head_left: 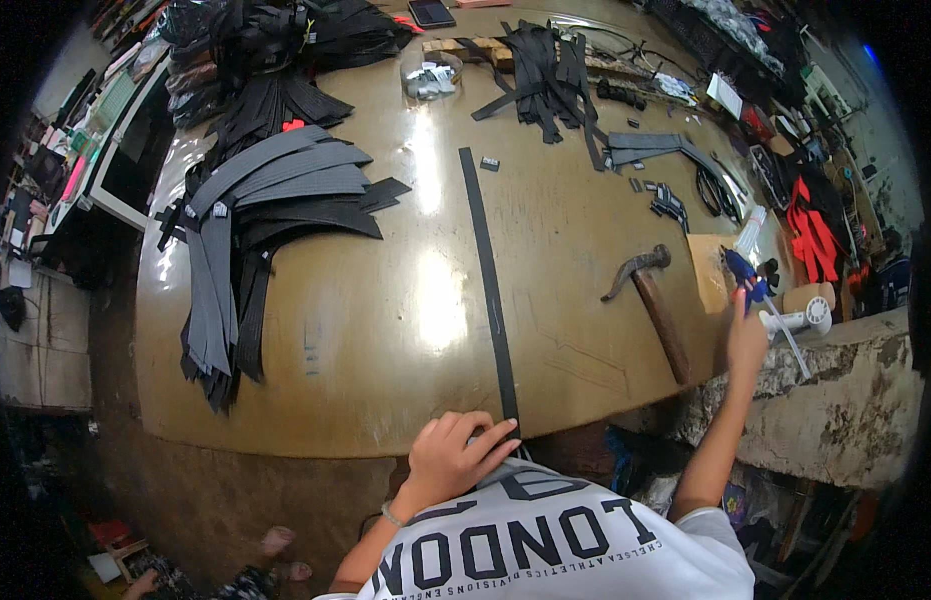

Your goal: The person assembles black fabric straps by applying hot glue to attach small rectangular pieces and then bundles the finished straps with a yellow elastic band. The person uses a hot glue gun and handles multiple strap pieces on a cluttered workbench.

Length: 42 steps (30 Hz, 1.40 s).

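Observation:
A long black strap lies lengthwise on the brown table, its near end at the front edge. My left hand is closed at that near end, with the fingertips on the strap. My right hand is stretched out to the table's right edge, at a blue glue gun. One finger points up along the gun, and the other fingers are partly hidden but look closed on it. A whitish glue stick juts from the gun toward the lower right. A hammer with a wooden handle lies left of my right hand.
Grey and black straps are heaped at the left, with more black straps at the back. A clear tub stands near them. Scissors and small dark pieces lie at the right. A white hand-held device sits beside the gun.

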Motion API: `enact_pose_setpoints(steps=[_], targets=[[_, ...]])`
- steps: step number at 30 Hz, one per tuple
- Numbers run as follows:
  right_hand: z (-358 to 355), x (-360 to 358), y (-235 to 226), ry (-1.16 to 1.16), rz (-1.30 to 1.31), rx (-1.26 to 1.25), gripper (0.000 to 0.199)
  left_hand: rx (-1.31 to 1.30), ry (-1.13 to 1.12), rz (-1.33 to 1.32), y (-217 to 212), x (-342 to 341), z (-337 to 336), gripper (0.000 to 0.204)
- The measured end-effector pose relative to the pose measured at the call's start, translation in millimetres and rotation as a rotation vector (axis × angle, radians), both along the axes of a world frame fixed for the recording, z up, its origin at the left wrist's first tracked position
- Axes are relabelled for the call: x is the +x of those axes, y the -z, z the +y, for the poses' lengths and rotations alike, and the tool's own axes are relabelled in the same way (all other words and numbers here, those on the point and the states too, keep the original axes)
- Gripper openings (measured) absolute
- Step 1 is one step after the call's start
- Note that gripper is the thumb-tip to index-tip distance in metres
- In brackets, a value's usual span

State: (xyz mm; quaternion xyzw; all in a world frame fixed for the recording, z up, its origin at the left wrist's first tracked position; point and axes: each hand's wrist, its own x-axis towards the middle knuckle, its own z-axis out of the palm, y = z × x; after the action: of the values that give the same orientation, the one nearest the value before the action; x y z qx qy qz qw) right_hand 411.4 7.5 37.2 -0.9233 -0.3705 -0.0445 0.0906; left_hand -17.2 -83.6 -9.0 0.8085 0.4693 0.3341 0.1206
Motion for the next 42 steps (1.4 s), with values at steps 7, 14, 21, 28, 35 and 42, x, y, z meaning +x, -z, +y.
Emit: enact_pose_setpoints(steps=[7, 14, 21, 28, 35, 42], targets=[[86, -51, -17, -0.725, 0.057, 0.498, 0.031, -0.007, -0.005, 0.026, 0, 2, 0, 0.027], [316, 60, 21, -0.416, -0.032, 0.055, 0.030, -0.048, -0.024, 0.046, -4, 2, -1, 0.026], [309, 78, 36, -0.381, -0.119, -0.105, 0.035, -0.077, -0.044, 0.028, -9, 5, -2, 0.025], [332, 93, -44, -0.859, 0.212, 0.269, 0.024, -0.036, -0.033, 0.042, -8, 4, -2, 0.024], [211, -64, -196, -1.405, 0.481, 0.621, 0.035, -0.043, -0.037, -0.002, -5, 5, -3, 0.026], [55, -235, -67, -1.265, 0.991, 0.285, 0.031, -0.014, 0.002, -0.027, -4, 1, -3, 0.022]])
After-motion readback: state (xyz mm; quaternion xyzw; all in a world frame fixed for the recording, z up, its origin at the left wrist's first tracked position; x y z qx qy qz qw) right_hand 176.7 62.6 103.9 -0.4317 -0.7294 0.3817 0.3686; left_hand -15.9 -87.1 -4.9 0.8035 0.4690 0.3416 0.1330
